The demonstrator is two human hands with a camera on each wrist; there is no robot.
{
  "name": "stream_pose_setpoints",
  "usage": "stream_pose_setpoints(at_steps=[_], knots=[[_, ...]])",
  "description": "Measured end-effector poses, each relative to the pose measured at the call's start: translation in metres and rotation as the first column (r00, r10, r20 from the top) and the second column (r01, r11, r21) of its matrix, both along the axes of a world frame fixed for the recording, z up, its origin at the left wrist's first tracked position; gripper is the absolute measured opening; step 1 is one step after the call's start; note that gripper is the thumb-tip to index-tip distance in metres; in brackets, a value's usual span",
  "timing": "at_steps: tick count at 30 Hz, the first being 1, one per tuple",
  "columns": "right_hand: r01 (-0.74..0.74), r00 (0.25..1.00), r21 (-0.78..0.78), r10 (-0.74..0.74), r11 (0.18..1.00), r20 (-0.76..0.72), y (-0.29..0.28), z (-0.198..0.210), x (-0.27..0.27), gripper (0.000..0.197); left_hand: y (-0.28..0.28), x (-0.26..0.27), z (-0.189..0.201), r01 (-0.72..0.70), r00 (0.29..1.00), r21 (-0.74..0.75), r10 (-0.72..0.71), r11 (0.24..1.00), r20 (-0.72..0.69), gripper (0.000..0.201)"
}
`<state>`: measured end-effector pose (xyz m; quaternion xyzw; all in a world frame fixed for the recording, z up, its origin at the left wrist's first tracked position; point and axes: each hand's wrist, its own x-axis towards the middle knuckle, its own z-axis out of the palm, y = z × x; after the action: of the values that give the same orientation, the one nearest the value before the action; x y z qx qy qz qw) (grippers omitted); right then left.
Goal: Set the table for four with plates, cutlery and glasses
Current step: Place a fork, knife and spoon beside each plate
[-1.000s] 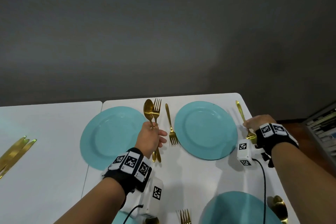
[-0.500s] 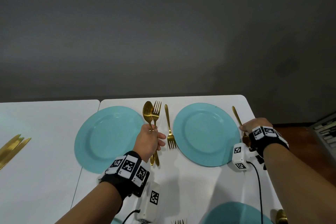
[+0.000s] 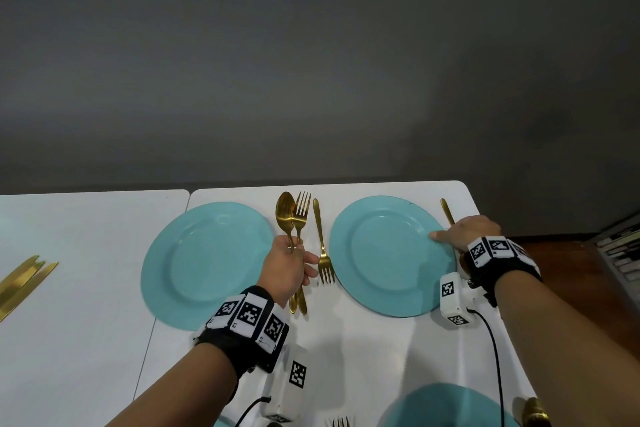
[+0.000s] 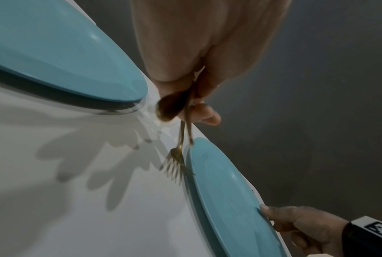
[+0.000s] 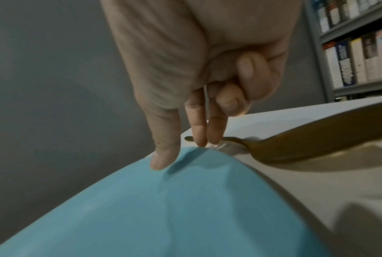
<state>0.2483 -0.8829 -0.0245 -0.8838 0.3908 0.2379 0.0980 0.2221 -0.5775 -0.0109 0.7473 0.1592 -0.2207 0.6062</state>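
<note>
No readable brand or text; only black-and-white square marker tags on the black wristbands (image 3: 248, 314), and the spines on the grey bookshelf (image 5: 359, 45) are too blurred to read.

Left hand (image 3: 287, 265): fingers curled round the handles of a gold metal spoon (image 3: 285, 215) and gold metal fork (image 3: 300, 215), held together between the two plates, heads pointing to the far desk edge, long axes near-far. Same grip and spot as 0.5 s ago.

Right hand (image 3: 472, 232): was over the gold knife (image 3: 447, 211) at the desk's right edge, now shifted onto the right round turquoise plate (image 3: 388, 253), thumb on top of the rim, straight fingers (image 5: 197, 121) at its edge.

Second gold fork (image 3: 322, 246) lies flat just left of that plate, tines toward the camera. Left turquoise plate (image 3: 204, 263) sits on the white desk (image 3: 374, 340). Gold knives (image 3: 24, 279) lie far left.
</note>
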Motion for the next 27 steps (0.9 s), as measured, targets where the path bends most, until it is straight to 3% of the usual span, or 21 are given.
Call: stream_pose_setpoints(at_steps=[10,12,14,17,22,27], knots=[[0.049,0.999,0.025,-0.049,0.998,-0.006,-0.001,-0.001,-0.002,0.069,0.007,-0.002,-0.003,-0.001,1.0,0.019,0.001,1.0,-0.002,0.012],[0.055,0.998,0.019,-0.055,0.998,0.019,0.003,0.003,-0.003,0.062,0.009,-0.002,-0.003,-0.005,1.0,0.018,0.005,1.0,-0.001,0.012],[0.042,0.99,-0.004,-0.041,0.999,0.135,0.015,0.011,-0.003,0.047,0.011,-0.001,-0.003,-0.008,1.0,0.021,0.008,1.0,0.007,0.012],[-0.111,0.958,-0.031,0.115,0.993,0.262,0.055,0.021,0.006,0.041,0.012,0.001,-0.002,-0.018,1.0,0.028,0.017,0.999,0.017,0.013],[-0.393,0.898,0.081,0.363,0.916,0.25,0.15,0.016,0.027,0.033,0.014,0.004,0.001,-0.032,0.999,0.018,0.032,0.999,0.025,0.012],[-0.44,0.885,0.107,0.41,0.892,0.221,0.203,0.004,0.03,0.023,0.027,0.004,0.001,-0.073,0.997,-0.014,0.074,0.997,0.029,0.012]])
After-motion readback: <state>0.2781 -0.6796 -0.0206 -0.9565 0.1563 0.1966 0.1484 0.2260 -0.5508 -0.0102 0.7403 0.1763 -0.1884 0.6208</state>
